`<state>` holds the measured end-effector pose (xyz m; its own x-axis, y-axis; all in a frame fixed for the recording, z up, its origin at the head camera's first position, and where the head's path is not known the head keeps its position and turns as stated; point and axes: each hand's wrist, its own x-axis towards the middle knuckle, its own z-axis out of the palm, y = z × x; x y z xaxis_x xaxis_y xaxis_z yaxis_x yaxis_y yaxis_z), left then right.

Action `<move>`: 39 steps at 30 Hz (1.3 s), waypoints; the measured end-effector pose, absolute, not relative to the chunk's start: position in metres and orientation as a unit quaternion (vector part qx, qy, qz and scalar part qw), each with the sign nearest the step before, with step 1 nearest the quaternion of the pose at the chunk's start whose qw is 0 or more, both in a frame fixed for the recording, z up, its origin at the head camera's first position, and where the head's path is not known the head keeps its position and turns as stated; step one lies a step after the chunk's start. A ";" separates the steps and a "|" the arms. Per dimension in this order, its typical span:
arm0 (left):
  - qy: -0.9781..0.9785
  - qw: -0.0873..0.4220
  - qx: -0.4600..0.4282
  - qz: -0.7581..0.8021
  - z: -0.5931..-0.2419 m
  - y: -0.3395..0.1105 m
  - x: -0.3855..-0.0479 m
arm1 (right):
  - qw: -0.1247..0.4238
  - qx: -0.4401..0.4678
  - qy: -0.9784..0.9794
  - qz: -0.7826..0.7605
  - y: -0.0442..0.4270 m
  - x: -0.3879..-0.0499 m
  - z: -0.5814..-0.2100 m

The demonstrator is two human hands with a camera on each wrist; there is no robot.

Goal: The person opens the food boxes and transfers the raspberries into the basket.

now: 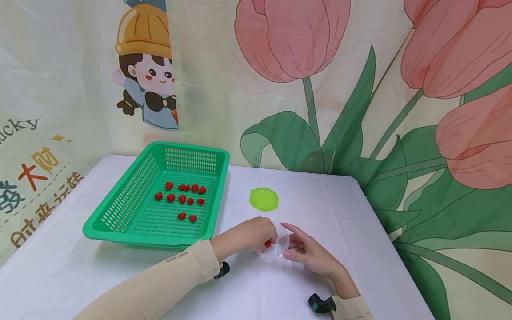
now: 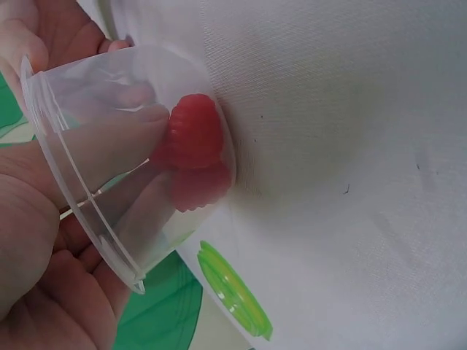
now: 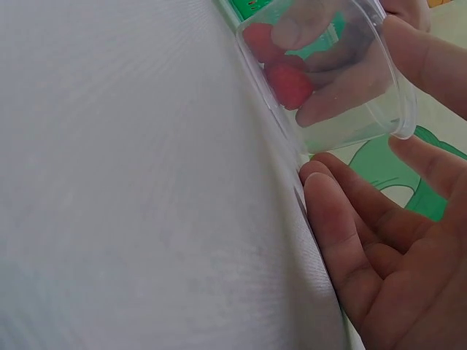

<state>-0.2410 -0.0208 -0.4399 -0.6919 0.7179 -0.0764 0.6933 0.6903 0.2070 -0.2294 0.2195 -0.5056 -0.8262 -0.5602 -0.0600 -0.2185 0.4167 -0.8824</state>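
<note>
A clear plastic cup stands on the table with red raspberries at its bottom. My left hand reaches inside it, and its thumb and fingers pinch a raspberry. Against that one lies another red shape, partly blurred by the plastic. In the right wrist view, raspberries show through the cup wall beside the left fingers. From the right side my right hand holds the cup, thumb and a finger at the rim, its other fingers curled low near the tablecloth.
To the left, a green plastic basket holds several raspberries in loose rows. A bright green lid lies flat behind the cup. White cloth covers the table, and a printed curtain hangs behind it.
</note>
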 end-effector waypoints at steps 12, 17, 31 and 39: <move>0.910 0.102 0.377 0.138 -0.440 -0.021 -0.241 | 0.174 -0.235 0.825 -0.483 0.220 -0.229 -0.505; 0.905 0.098 0.388 0.142 -0.443 -0.021 -0.242 | 0.173 -0.233 0.828 -0.480 0.220 -0.229 -0.505; 0.898 0.109 0.401 0.143 -0.441 -0.025 -0.245 | 0.176 -0.232 0.826 -0.482 0.218 -0.229 -0.505; 0.887 0.136 0.416 0.147 -0.437 -0.028 -0.246 | 0.176 -0.220 0.834 -0.475 0.217 -0.227 -0.503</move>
